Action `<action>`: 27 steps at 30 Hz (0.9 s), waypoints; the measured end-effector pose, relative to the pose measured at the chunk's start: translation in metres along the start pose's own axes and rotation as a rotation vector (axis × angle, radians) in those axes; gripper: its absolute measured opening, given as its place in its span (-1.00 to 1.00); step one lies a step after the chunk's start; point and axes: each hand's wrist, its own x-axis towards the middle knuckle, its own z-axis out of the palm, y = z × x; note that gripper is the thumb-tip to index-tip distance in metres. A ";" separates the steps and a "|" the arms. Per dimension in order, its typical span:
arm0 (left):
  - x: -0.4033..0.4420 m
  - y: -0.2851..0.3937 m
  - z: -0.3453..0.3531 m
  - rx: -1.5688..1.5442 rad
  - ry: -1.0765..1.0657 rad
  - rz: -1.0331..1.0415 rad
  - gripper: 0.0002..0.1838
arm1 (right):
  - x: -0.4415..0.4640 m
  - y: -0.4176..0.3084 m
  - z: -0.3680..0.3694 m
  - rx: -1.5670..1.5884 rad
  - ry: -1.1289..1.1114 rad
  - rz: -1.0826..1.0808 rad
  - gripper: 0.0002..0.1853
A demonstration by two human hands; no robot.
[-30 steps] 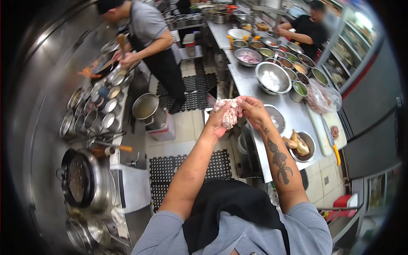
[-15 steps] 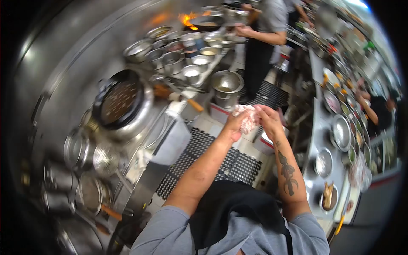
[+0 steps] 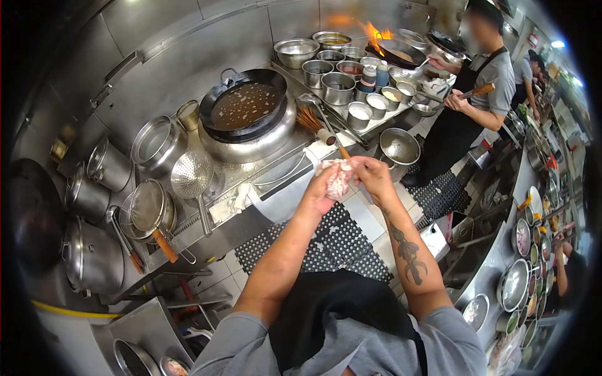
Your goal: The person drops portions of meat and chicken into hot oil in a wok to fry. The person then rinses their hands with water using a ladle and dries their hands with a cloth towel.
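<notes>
Steel walls [image 3: 182, 56] line a busy kitchen. At upper right, a co-worker [image 3: 473, 103] in a dark apron grips a flaming pan [image 3: 398, 55]. Upper left of centre, a large black wok [image 3: 246, 105] of brown liquid rests on a rounded steel base [image 3: 269, 139]. In the centre, the wearer's left hand [image 3: 320, 193] curls around pale pink, lumpy meat [image 3: 337, 180], its thumb on top. The right hand [image 3: 374, 178] pinches the meat's right edge between thumb and fingertips, so the meat sits between both hands.
</notes>
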 end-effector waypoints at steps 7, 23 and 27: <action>0.002 0.032 -0.033 -0.002 0.093 0.116 -0.77 | 0.025 -0.006 0.047 0.161 -0.193 0.100 -0.83; -0.045 0.170 -0.107 -0.238 0.030 0.124 -0.74 | 0.092 0.004 0.168 1.108 -0.341 0.447 -0.92; -0.050 0.189 -0.132 -0.263 0.022 0.117 -0.78 | 0.094 0.010 0.194 0.851 -0.143 0.522 -0.79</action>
